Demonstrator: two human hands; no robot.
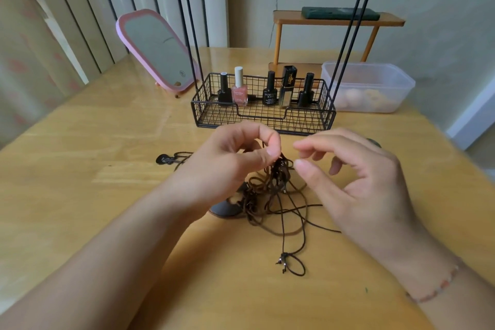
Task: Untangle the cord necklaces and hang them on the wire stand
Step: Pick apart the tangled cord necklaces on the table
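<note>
Pinching a cord atop the tangled cord necklaces (270, 195), your left hand (227, 163) lifts it; your right hand (356, 177) hovers half-open beside, wire stand (263, 112) just beyond, table (80, 169) bare leftward.

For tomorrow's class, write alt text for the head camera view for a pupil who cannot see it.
A left hand pinches up a tangle of brown cord necklaces from a wooden table, the right hand open beside it. Behind stands a black wire stand holding nail polish bottles.
</note>
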